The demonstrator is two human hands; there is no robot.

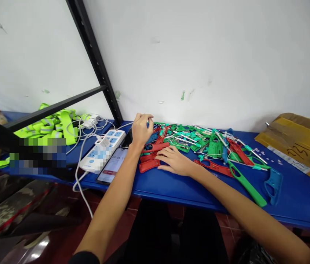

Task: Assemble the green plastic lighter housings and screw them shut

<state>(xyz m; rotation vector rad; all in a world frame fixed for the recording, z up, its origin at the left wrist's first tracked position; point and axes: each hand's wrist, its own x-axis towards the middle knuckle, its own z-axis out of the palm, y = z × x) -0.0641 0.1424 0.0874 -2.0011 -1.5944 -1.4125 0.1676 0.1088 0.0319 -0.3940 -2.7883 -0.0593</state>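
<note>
My left hand (142, 129) is raised at the back of the blue table, beside the wall. Its fingers are curled in a loose pinch, and whatever they may hold is too small or hidden. My right hand (175, 160) lies on the table with its fingers stretched over the ends of red plastic lighter casings (149, 165). Behind it spreads a tangled pile of lighter parts (193, 137): green, red and blue casings, metal tubes and thin wires. A green casing (248, 185) and a blue casing (274, 185) lie nearer the front edge at right.
Left of my arm are a phone (112, 170) showing a timer and a white power strip (113, 139) with trailing cables. A black metal post (95, 58) rises there. Yellow-green reflective straps (69, 128) lie beyond, near another person's arm. A brown carton (300, 141) stands at right.
</note>
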